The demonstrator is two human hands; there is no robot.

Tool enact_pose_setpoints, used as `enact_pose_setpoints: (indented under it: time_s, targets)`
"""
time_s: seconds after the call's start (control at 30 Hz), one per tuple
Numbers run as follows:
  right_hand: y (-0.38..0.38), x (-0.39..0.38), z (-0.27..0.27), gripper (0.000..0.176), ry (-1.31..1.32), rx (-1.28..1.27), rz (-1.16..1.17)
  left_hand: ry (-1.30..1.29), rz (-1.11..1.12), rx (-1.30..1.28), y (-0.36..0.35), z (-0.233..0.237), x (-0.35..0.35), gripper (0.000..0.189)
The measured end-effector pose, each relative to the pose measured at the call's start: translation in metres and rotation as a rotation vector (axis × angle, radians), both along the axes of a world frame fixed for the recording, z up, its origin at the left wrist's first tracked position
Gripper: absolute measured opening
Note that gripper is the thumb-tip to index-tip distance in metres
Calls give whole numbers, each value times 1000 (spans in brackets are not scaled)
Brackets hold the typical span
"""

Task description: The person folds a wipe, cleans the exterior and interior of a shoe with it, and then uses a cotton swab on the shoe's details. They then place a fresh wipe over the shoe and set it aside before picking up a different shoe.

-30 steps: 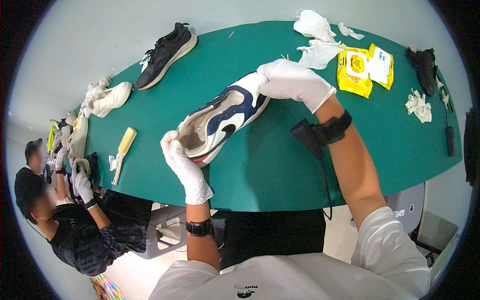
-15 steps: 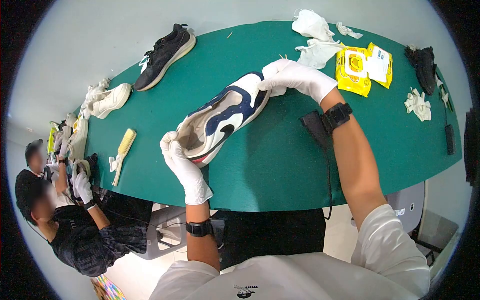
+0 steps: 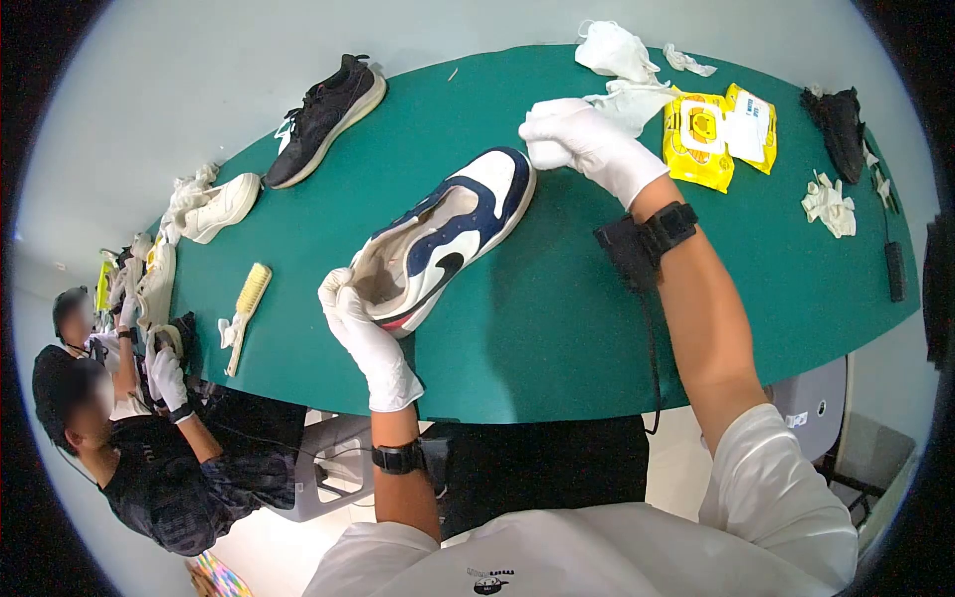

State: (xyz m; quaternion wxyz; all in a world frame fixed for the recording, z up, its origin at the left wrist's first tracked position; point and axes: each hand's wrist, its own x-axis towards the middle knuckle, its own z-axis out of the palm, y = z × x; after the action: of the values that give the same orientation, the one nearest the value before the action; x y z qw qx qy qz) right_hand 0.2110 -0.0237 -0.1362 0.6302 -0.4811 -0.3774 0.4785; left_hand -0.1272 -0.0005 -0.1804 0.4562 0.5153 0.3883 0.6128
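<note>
A white, navy and black sneaker (image 3: 460, 234) without laces lies at a slant on the green table, its toe pointing away to the upper right. My left hand (image 3: 360, 333), in a white glove, pinches the heel collar between thumb and fingers. Just beyond the toe, and apart from it, is my gloved right hand (image 3: 597, 149). Its fingers are curled around a bunched white wipe (image 3: 547, 154), whose edges blend with the glove.
Yellow wipe packs (image 3: 699, 139) lie on the table (image 3: 597, 328) beside crumpled white cloths (image 3: 617, 55). A scrub brush (image 3: 247, 308) and a black sneaker (image 3: 323, 119) are to the left, with a cream shoe (image 3: 221, 207). Co-workers (image 3: 149, 468) handle shoes at far left.
My right hand has come off the sneaker's toe, lifting slightly up and away, with its fingers curled in more. My left hand stays at the heel, and the shoe has barely moved.
</note>
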Motion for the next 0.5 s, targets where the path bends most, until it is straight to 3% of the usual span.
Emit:
enact_pose_setpoints:
  time_s: [0.03,0.13,0.17,0.27,0.37,0.5]
  targets:
    - [-5,-4,11,14,51,-1,-71,-3,-1,-3,0,0,1,17]
    - [-7,12,12,13,174,138,122,-12,-6,-9,-1,2,1,18]
    - [-8,10,14,12,237,122,89,-17,-11,-10,-2,2,1,18]
    - [-5,4,19,14,296,135,10,-2,-6,-5,-4,5,2,18]
    - [3,16,10,17,339,221,214,0,-13,0,-4,4,2,18]
    - [6,16,6,20,363,149,192,-25,-39,-11,-6,6,2,19]
